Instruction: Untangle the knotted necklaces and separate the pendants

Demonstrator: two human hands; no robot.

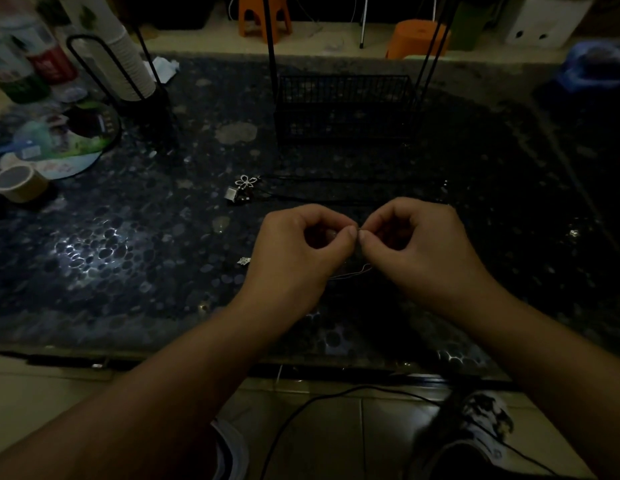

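Observation:
My left hand (pixel 301 247) and my right hand (pixel 419 244) meet fingertip to fingertip above the dark pebbled table (pixel 128 244). Both pinch a thin necklace chain (pixel 353 271), whose pale strand loops down between the wrists. A silver flower pendant (pixel 245 181) lies farther back beside a small square pendant (pixel 232 195) with dark beads. Black cords (pixel 336 188) run right from them across the table. A small silver charm (pixel 243 260) lies alone left of my left hand. Another tiny glinting piece (pixel 574 233) sits far right.
A black wire basket (pixel 343 105) stands behind the hands. At the left are a cup holder with stacked paper cups (pixel 128 64), bottles (pixel 31 64), a round fan (pixel 66 140) and a tape roll (pixel 19 183). Orange stools (pixel 417 38) stand beyond. A cable (pixel 301 410) crosses the floor.

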